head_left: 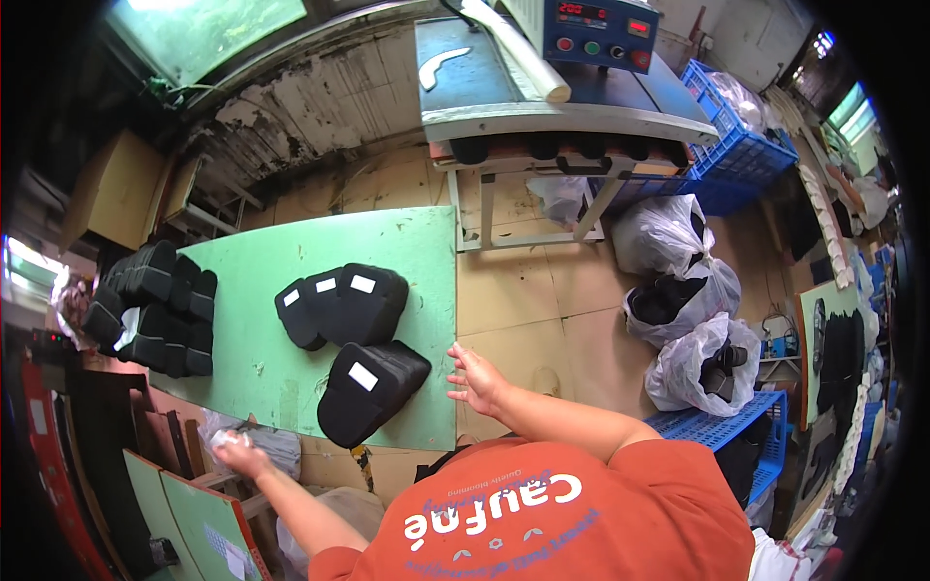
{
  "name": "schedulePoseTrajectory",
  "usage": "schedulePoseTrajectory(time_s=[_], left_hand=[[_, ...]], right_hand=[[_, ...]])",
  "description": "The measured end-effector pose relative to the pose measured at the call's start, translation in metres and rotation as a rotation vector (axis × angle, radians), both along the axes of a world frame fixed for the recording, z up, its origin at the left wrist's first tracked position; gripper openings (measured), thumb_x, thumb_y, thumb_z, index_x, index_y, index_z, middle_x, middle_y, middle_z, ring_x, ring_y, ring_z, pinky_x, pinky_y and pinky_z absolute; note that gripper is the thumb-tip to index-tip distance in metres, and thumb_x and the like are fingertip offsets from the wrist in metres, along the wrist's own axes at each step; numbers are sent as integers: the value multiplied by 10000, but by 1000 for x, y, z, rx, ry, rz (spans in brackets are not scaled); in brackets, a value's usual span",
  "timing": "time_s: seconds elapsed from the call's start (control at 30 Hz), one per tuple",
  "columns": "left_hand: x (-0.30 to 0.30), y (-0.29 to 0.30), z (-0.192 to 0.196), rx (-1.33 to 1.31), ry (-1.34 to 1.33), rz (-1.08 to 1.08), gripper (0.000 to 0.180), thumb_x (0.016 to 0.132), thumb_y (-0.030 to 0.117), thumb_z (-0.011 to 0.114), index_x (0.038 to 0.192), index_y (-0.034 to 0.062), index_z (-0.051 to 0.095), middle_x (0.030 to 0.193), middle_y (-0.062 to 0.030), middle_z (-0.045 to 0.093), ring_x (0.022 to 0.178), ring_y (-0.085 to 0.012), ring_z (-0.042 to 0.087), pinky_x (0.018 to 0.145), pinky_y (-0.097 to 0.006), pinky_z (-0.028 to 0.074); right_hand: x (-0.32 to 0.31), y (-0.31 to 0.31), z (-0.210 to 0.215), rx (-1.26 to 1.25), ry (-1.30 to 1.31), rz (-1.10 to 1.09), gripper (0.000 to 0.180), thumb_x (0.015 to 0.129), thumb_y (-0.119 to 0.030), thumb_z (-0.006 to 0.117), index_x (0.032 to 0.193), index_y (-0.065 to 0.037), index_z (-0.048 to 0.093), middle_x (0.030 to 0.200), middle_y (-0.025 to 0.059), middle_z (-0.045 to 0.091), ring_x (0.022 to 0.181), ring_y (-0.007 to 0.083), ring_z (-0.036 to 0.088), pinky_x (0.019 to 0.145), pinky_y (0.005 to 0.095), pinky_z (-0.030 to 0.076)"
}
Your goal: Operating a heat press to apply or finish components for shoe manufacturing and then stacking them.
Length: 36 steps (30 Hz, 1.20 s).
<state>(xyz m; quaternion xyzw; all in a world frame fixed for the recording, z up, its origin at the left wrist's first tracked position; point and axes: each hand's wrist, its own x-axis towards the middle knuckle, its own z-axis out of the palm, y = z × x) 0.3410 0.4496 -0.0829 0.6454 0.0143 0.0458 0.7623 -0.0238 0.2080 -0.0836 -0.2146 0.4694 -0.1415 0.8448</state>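
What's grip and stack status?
Right grip open beside green table. Left grip off its near edge, whitish material at fingers. Nearest black stack label-up; nothing seen between it and right grip.

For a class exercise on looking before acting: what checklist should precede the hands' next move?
1. Bare right hand empty: ok, fingers spread.
2. Bare left hand empty: cannot tell; something white at its fingers.
3. Front stack of rounded black padded pieces clear of right hand: ok.
4. Stack inside the flat green tabletop's near edge: cannot tell; it hides that edge.
5. Nearest translucent plastic bag closed: not ok; black contents show.
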Motion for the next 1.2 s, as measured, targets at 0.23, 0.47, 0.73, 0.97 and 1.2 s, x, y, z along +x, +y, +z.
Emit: schedulePoseTrajectory(time_s=[0.23, 0.47, 0.73, 0.97, 1.2], left_hand=[[-174, -110, 160, -504, -317, -761, 299, 973, 236, 370, 694, 132, 348, 520, 44, 235, 447, -56, 219, 405, -184, 210], [-391, -292, 92, 295, -621, -1297, 444, 880, 138, 478, 1291, 8, 375, 1240, -171, 456, 1109, -277, 446, 929, -385, 365], [-462, -405, 43, 748, -1003, -1326, 807, 791, 480, 588, 1363, -4, 289, 1424, -196, 253, 1290, -387, 241, 1036, -516, 170], [-473, -612, -26, 885, -1044, -1255, 646, 805, 314, 627, 1288, -37, 379, 1378, -232, 300, 1208, -386, 385, 969, -444, 368], [-428, -668, -96, 1141, -1213, -1361, 635, 845, 210, 568, 1327, -88, 280, 1335, -293, 336, 1272, -394, 301, 1039, -436, 290]], right_hand=[[-52, -32, 13, -69, -93, 79, 593, 915, -501, 420, 1319, -69, 371, 1376, 99, 336, 1178, 273, 359, 931, 416, 363], [-113, -95, 57, 78, -800, -206, 719, 880, -633, 291, 1314, -66, 378, 1211, 98, 484, 1168, 246, 449, 968, 365, 366], [-198, -162, 53, 242, -358, -833, 382, 975, -377, 354, 683, -142, 432, 572, -18, 426, 537, 148, 416, 553, 263, 386], [-347, -176, 2, -123, -430, -988, 375, 951, -394, 385, 669, -147, 375, 521, -16, 255, 407, 113, 200, 380, 261, 196], [-431, -66, -56, 124, -161, -1159, 88, 859, -64, 417, 930, -107, 446, 668, 38, 413, 520, 136, 384, 445, 258, 316]])
